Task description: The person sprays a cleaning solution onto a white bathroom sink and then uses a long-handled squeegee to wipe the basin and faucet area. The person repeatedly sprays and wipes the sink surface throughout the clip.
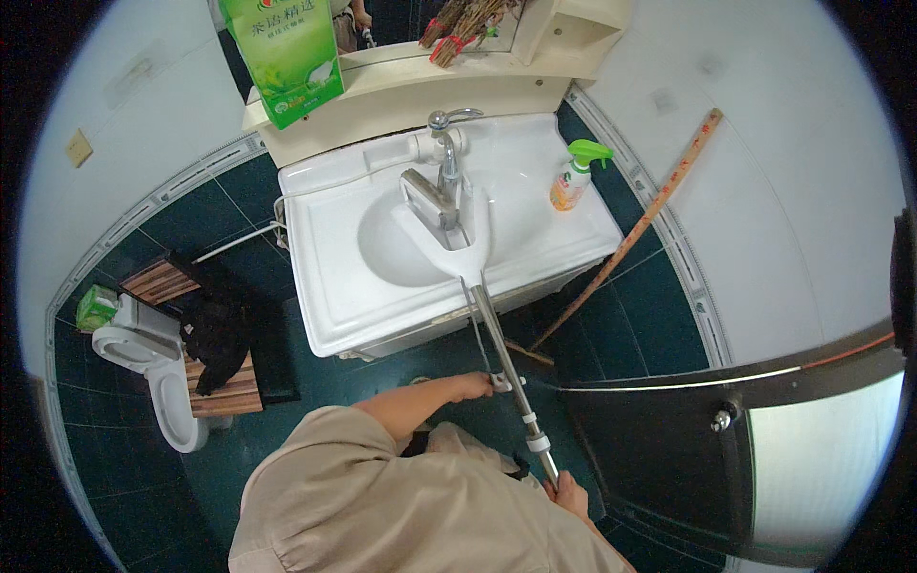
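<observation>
My left hand (474, 386) grips the white squeeze lever (506, 382) on the metal pole of a sponge mop (501, 336). Farther down, near the pole's lower end in the picture, my right hand (567, 493) is closed round the shaft. The mop's white plastic frame (462, 258) and its head (428, 199) are over the white washbasin (322, 301), right by the chrome faucet (449, 157). The mop head partly hides the faucet's spout end. A spray bottle with a green trigger (571, 175) stands on the basin's right side.
A long wooden stick (637, 229) leans on the right wall. A dark door with a knob (666, 437) is at lower right. At left are a toilet (172, 401) and a wood-striped board (226, 387) with black cloth. A green tissue pack (294, 64) hangs by the mirror.
</observation>
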